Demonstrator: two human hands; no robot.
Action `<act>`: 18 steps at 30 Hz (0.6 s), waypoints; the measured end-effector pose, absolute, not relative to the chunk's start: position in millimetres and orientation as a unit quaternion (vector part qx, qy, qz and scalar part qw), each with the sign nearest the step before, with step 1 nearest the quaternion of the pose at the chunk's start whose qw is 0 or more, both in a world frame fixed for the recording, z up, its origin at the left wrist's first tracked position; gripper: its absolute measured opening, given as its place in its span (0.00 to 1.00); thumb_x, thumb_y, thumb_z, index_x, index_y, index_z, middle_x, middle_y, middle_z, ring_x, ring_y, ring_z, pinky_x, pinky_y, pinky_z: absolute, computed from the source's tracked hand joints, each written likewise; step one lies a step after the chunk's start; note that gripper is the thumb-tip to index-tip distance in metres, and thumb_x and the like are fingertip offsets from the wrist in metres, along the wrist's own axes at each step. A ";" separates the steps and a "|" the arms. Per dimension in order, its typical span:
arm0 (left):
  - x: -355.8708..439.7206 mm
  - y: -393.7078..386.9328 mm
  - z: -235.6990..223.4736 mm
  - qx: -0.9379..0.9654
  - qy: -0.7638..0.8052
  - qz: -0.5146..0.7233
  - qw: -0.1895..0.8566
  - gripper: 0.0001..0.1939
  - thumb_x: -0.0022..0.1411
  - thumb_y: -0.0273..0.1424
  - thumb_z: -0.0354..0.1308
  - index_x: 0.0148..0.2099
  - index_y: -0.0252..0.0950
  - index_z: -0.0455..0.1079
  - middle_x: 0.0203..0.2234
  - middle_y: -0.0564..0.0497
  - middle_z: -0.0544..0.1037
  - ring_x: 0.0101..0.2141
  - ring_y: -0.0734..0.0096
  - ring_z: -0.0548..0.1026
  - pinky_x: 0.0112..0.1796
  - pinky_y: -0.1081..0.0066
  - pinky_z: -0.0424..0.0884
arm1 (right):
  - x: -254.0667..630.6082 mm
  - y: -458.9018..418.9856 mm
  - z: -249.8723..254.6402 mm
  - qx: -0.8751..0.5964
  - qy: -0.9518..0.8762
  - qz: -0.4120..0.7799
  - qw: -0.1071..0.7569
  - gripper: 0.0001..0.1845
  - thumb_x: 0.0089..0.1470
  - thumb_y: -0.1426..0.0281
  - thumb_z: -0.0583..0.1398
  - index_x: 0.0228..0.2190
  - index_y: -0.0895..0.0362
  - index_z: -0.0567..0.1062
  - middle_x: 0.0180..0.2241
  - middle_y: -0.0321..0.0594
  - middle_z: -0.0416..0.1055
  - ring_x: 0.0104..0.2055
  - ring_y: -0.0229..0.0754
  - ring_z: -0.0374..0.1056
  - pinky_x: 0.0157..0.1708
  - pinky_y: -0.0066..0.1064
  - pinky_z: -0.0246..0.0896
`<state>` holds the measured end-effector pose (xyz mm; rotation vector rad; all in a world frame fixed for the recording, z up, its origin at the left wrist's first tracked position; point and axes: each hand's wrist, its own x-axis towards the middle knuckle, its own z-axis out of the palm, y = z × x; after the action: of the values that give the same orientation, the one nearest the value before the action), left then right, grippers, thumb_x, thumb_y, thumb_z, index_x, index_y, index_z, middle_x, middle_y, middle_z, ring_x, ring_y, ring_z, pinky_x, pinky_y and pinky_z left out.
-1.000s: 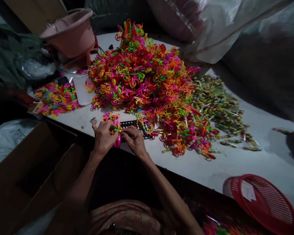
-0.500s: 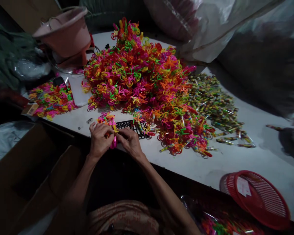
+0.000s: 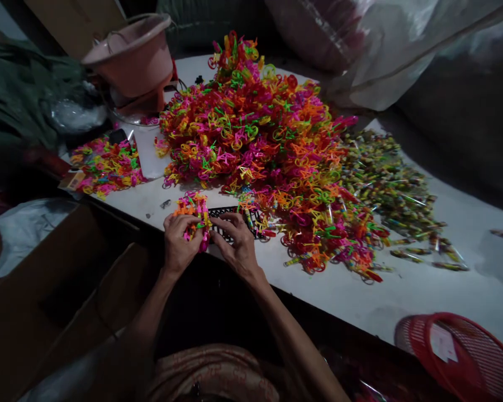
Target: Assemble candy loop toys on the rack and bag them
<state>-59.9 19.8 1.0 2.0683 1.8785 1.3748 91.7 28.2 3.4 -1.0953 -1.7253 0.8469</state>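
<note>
Loads of stuff: white table [image 3: 402, 290] runs along the person's front edge, so everything sits within arm's reach.
Big heap: neon plastic toy pieces [image 3: 268, 145] piled mid-table, probably dumped there as the stock to pick from, its near edge spilling down close to the hands.
Wrapped sticks: greenish pile of small wrapped sticks [image 3: 385, 178] lying right beside the heap, touching its right side.
Bucket: pink bucket [image 3: 134, 56] at the far left corner, tilted on other stuff.
Baskets: red baskets [image 3: 465, 357] stacked at the near right edge, well apart from the hands.
Side batch: smaller pile of pieces [image 3: 109, 164] off to the left, kept separate from the main heap.
Black tray: little black grid tray [image 3: 235, 215] just behind the hands.
Left hand: left hand [image 3: 180, 245] clenched around a small bunch of pieces [image 3: 193, 209] at the table edge.
Right hand: right hand [image 3: 237, 245] fingers pinching at that same bunch, looks like steadying it.
</note>
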 end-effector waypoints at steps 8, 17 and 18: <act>-67.1 11.2 1.2 0.641 0.602 0.460 0.124 0.11 0.54 0.27 0.56 0.42 0.39 0.70 0.36 0.49 0.78 0.41 0.63 0.76 0.49 0.58 0.69 | 80.1 51.2 13.2 -0.389 -0.810 0.243 0.365 0.11 0.52 0.76 0.60 0.32 0.50 0.80 0.44 0.43 0.72 0.50 0.49 0.62 0.44 0.41 0.63; -70.6 11.8 -6.0 0.629 0.561 0.518 0.145 0.06 0.58 0.26 0.54 0.39 0.37 0.70 0.38 0.47 0.76 0.43 0.66 0.75 0.46 0.62 0.72 | 74.5 50.6 6.4 -0.374 -0.800 0.279 0.377 0.07 0.51 0.76 0.60 0.29 0.53 0.77 0.46 0.43 0.72 0.53 0.49 0.61 0.52 0.45 0.56; -70.3 11.8 -6.3 0.627 0.560 0.521 0.145 0.06 0.58 0.26 0.54 0.39 0.37 0.70 0.38 0.47 0.76 0.43 0.67 0.75 0.46 0.62 0.72 | 75.6 48.9 5.4 -0.376 -0.800 0.274 0.379 0.08 0.52 0.76 0.60 0.30 0.53 0.78 0.46 0.43 0.72 0.54 0.49 0.60 0.53 0.46 0.54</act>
<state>-70.3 11.8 -6.3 1.8076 1.6144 1.5017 75.6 48.9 5.4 -0.9598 -2.0435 0.6988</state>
